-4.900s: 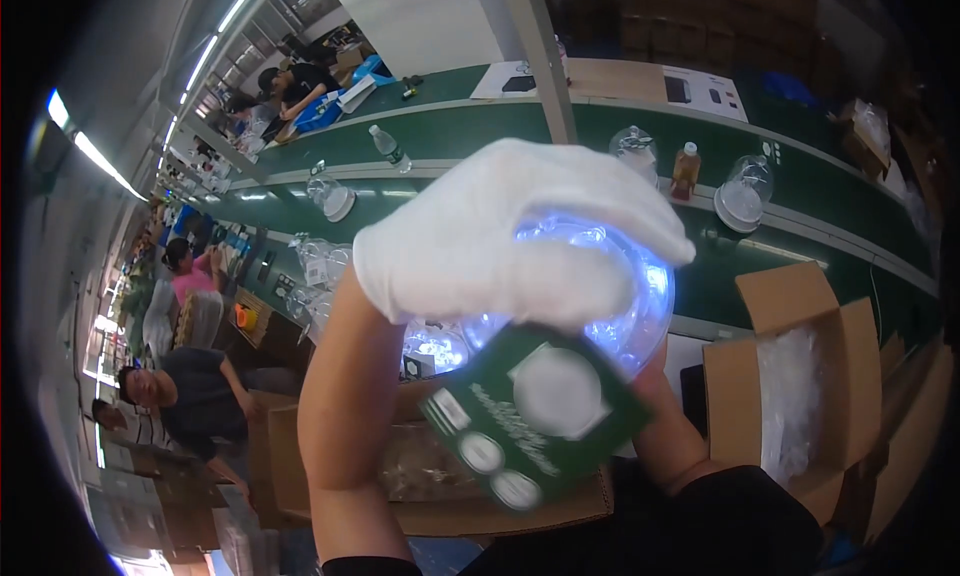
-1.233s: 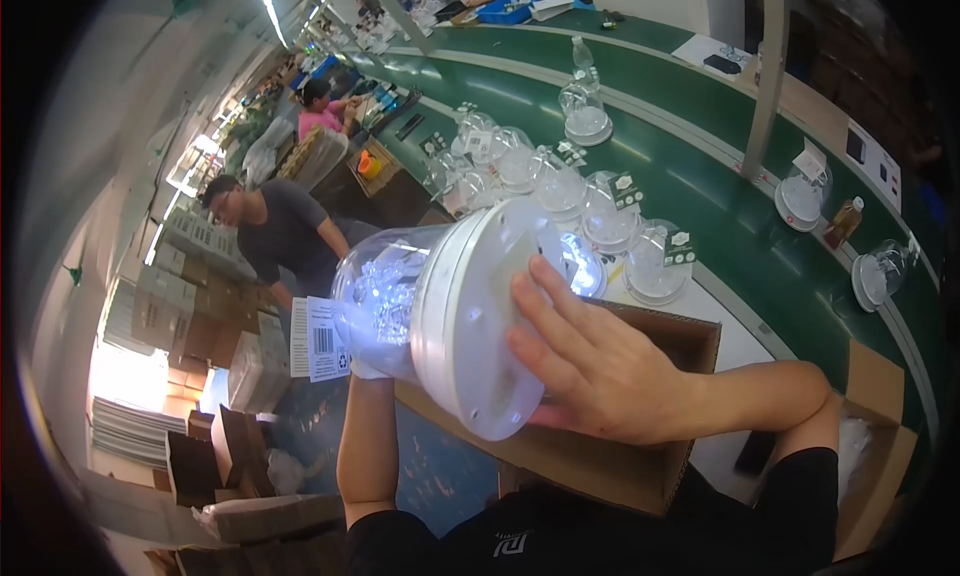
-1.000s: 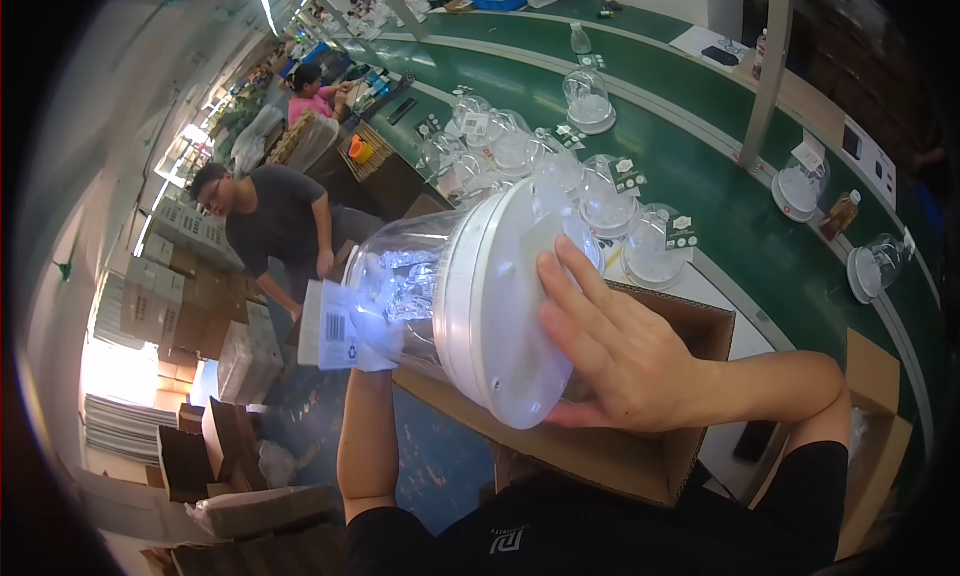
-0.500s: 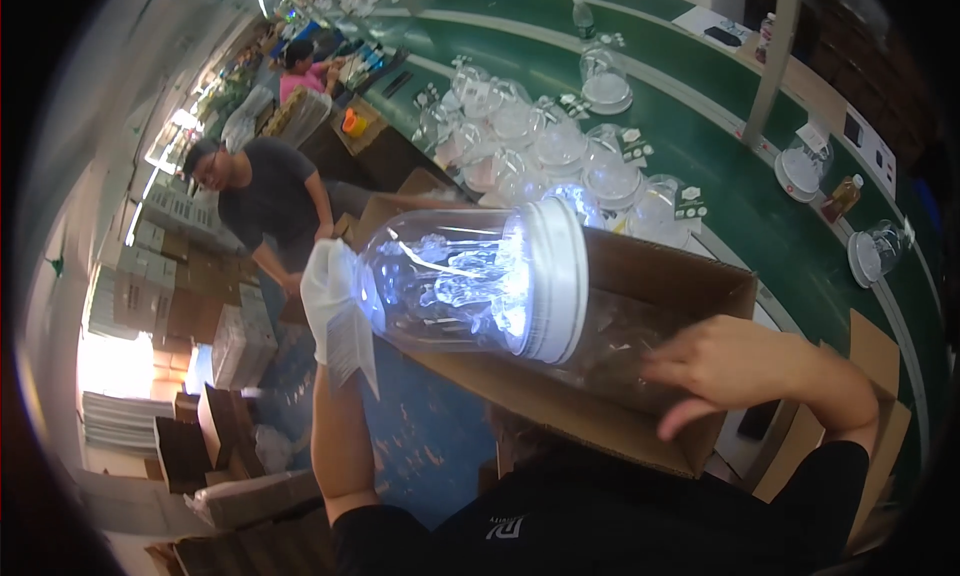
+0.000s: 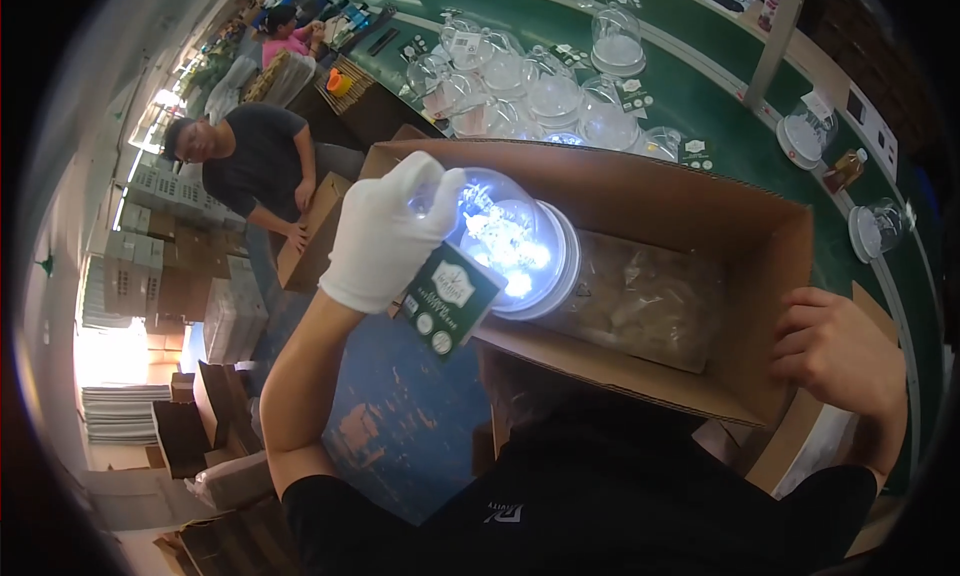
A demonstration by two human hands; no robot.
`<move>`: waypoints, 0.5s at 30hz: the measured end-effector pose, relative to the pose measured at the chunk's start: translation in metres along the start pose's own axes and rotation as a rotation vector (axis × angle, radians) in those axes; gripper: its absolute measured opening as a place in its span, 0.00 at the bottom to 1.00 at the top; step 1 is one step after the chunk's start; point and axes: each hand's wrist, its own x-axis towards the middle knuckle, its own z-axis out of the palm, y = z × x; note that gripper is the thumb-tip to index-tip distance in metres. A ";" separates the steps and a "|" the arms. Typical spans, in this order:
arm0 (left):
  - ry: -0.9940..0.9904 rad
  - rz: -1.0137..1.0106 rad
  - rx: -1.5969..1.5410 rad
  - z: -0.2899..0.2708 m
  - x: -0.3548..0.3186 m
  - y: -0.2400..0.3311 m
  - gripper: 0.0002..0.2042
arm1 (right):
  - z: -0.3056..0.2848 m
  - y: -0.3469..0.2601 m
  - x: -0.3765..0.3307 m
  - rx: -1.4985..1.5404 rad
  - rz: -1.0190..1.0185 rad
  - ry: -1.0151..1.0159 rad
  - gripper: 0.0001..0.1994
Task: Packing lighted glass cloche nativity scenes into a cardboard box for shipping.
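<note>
My left hand [image 5: 385, 236], in a white glove, pinches the top of a clear dome lamp [image 5: 512, 241]. The dome is lit white-blue inside and has a ridged white base; it is tilted, with the base toward the lower right. A green printed tag [image 5: 452, 298] hangs from its top beside my fingers. Under the lamp is an open long cardboard box [image 5: 690, 181]. Inside the box lies a clear plastic bag or wrapping [image 5: 645, 301]. My bare right hand [image 5: 838, 351] has its bent fingers on the box's right end wall, gripping it.
Several unlit clear domes [image 5: 555, 101] with tags crowd the green bench [image 5: 720, 141]. More domes stand at the far right near a bottle [image 5: 845, 171]. At left a person [image 5: 265, 166] in a dark shirt handles another carton [image 5: 312, 231]. Stacked cartons [image 5: 135, 266] line the left side.
The dome lamp has swung from level to tilted base-down over the box, and its tag now shows. My right hand has left the box's inside for its right end wall.
</note>
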 end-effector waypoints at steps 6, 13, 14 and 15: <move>-0.073 -0.082 -0.069 0.016 0.016 0.004 0.14 | 0.008 -0.001 -0.031 -0.070 0.228 -0.110 0.10; -0.262 -0.022 0.097 0.056 0.026 0.001 0.14 | 0.010 0.006 -0.019 -0.293 0.250 -0.439 0.10; -0.286 -0.018 0.087 0.061 0.025 -0.004 0.14 | 0.012 0.010 -0.017 -0.278 0.210 -0.456 0.13; -0.311 -0.015 0.081 0.065 0.025 -0.009 0.14 | 0.001 0.017 -0.007 -0.126 0.170 -0.576 0.17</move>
